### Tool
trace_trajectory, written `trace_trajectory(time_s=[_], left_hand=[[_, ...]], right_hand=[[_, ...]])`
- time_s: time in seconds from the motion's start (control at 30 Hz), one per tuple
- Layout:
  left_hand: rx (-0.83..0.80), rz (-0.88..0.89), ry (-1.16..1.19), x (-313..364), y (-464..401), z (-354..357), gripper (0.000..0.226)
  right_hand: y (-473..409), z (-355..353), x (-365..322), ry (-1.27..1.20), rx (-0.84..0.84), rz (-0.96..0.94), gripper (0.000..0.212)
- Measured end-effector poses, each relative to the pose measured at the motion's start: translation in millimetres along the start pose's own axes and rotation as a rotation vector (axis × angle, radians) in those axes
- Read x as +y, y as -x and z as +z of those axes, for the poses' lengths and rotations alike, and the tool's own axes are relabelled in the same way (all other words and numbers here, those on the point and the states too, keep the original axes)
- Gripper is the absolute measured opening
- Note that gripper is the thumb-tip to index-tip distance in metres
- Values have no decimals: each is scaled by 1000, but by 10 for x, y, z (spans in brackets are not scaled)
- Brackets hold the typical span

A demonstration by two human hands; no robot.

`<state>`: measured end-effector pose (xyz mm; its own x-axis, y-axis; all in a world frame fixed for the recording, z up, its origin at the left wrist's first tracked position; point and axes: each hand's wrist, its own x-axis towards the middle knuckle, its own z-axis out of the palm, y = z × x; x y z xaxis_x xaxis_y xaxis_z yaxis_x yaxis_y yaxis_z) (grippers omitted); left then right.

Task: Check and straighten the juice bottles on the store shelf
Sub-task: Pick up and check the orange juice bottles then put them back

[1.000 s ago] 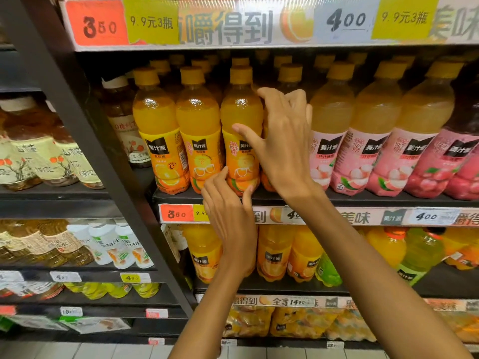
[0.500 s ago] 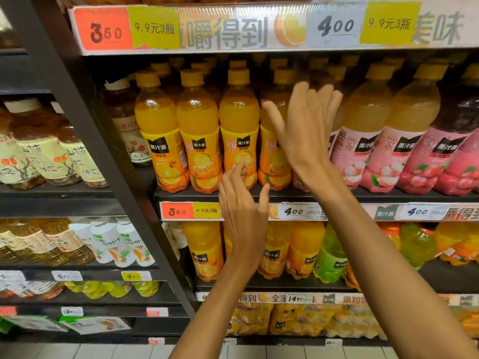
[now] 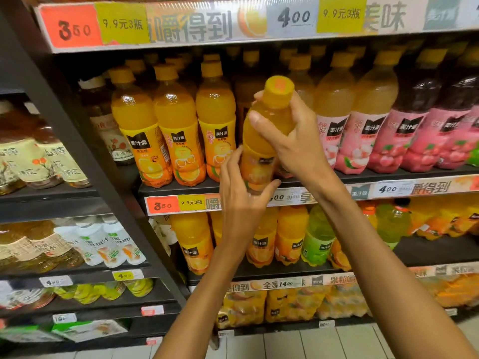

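While both hands grip the orange juice bottle (image 3: 259, 154) tilted off the shelf front edge (image 3: 181, 189), inspection proceeds; reseating upright likely follows.

Right hand (image 3: 293, 141) fingers wrap the neck; left hand (image 3: 241, 198) fingers curl round the base.

I see a dark store shelf (image 3: 181, 188) with a strip of price tags (image 3: 181, 203) on its front edge. Three orange juice bottles (image 3: 176, 130) stand on it in a row, touching. Further right, pink-label bottles (image 3: 363, 136) stand side by side. More bottles stand behind them, hard to make out.
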<state>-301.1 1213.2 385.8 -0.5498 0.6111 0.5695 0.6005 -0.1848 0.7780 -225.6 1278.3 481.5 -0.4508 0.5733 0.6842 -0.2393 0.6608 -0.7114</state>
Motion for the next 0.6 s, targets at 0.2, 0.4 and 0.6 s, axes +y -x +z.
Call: trace_trajectory(time_s=[0.2, 0.4, 0.6], left_hand=[[-58, -105, 110, 296, 153, 125, 70], [-377, -361, 568, 651, 384, 295, 51], [-546, -542, 784, 736, 531, 455, 82]], right_hand=[[62, -378, -82, -229, 24, 182, 16], [-73, -841, 52, -702, -192, 489, 31], [-12, -1008, 293, -808, -238, 630, 28]])
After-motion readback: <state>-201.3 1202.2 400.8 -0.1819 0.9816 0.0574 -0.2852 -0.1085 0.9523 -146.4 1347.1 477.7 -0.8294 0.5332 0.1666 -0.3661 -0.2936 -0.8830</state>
